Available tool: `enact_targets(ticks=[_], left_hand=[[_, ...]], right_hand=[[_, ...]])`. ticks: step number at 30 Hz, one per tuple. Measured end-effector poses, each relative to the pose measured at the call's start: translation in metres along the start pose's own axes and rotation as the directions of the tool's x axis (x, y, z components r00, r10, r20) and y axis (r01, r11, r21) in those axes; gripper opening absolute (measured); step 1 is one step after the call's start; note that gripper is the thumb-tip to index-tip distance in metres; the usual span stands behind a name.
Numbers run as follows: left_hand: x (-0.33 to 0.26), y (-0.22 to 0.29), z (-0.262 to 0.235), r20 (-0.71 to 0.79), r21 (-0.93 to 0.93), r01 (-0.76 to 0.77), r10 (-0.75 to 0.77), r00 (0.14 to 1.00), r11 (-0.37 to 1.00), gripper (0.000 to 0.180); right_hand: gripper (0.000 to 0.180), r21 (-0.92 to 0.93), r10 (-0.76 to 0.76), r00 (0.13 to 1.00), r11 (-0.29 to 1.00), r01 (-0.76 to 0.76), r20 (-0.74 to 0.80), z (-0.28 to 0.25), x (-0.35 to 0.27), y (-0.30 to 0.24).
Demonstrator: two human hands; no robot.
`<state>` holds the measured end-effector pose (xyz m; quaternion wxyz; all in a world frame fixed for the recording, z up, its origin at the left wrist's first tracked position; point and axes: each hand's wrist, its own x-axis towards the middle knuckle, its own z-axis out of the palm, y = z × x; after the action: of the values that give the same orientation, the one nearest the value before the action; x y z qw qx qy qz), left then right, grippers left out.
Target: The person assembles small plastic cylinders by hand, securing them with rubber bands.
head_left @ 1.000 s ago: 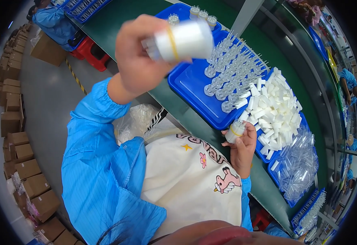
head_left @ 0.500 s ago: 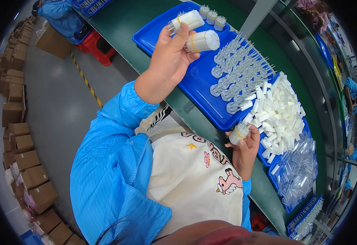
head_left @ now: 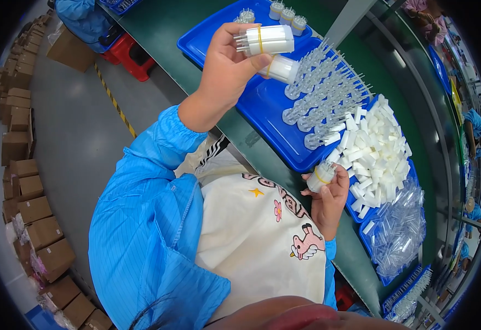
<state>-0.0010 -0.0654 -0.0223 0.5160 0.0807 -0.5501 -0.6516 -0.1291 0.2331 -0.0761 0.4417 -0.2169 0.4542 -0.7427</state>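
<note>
My left hand [head_left: 224, 71] is closed around two banded bundles above the far blue tray [head_left: 191, 47]. The upper bundle [head_left: 278, 39] lies sideways, its white pieces ringed by a yellowish rubber band and thin clear stems sticking out on the left. Below it, the second bundle [head_left: 284, 69] is partly covered by my thumb. Close to my body, my right hand [head_left: 330, 204] grips another banded bundle [head_left: 321, 175] with clear stems pointing up. Several similar bundles [head_left: 286, 15] stand in the far tray.
Rows of clear stemmed parts [head_left: 325, 93] stand in the middle blue tray [head_left: 262, 118]. To the right lie heaps of white pieces [head_left: 378, 151] and clear tubes [head_left: 397, 231]. A grey post [head_left: 347, 22] rises behind the green table [head_left: 163, 33]. A red stool [head_left: 128, 55] stands at left.
My left hand has turned its bundles, so the upper one now shows its side and stems. A bundle behind that hand has come into sight. My right hand has barely moved.
</note>
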Motion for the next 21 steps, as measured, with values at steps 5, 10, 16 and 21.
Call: enact_targets(ticks=[5,10,16,21], left_hand=[[0.007,0.003,-0.009,0.093,0.142,-0.096,0.083,0.992,0.985,0.051],[0.01,0.006,-0.009,0.198,0.184,-0.217,0.181,0.963,0.959,0.055],[0.009,0.015,-0.01,0.323,0.189,-0.362,0.291,0.901,0.913,0.055],[0.007,0.023,-0.013,0.369,0.233,-0.41,0.31,0.876,0.882,0.056]], right_hand=[[0.052,0.015,0.007,1.0,1.0,-0.007,-0.001,-0.002,-0.001,0.0],[0.052,0.003,0.003,1.0,1.0,-0.003,0.006,-0.002,-0.001,-0.001],[0.052,0.016,0.002,1.0,1.0,-0.003,0.012,-0.003,-0.001,-0.001],[0.052,0.006,0.003,1.0,1.0,-0.003,0.022,-0.003,0.0,-0.001]])
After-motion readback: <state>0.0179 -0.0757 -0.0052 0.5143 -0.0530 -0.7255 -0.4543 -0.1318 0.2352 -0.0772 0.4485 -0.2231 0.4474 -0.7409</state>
